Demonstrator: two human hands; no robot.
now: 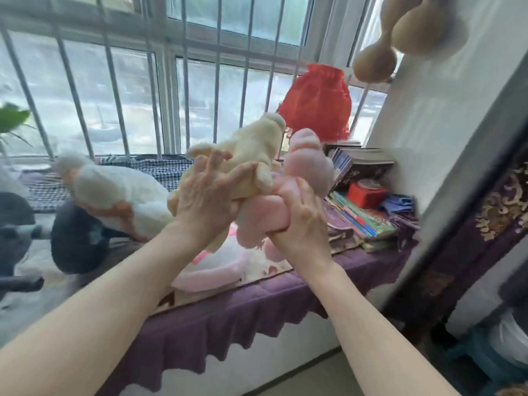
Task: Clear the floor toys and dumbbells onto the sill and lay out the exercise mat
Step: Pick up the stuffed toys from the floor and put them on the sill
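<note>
My left hand [207, 192] grips a cream plush toy [251, 147] and holds it up above the window sill. Right beside it, my right hand [297, 224] is closed around a pink plush toy [308, 161]; the two toys touch each other. Below them the sill [257, 298] is covered with a purple quilted cloth. A white plush goose with orange feet [114, 192] lies on the sill to the left, and a pale pink soft item [217, 270] lies under my wrists. No dumbbells or exercise mat are in view.
A red fabric pouch [317, 104] and stacked books [360, 164] crowd the sill's right end, with a small red box [365, 194]. Window bars [217, 75] run behind. Gourds [400, 35] hang at top right. A dark grey rounded object [77, 238] sits left.
</note>
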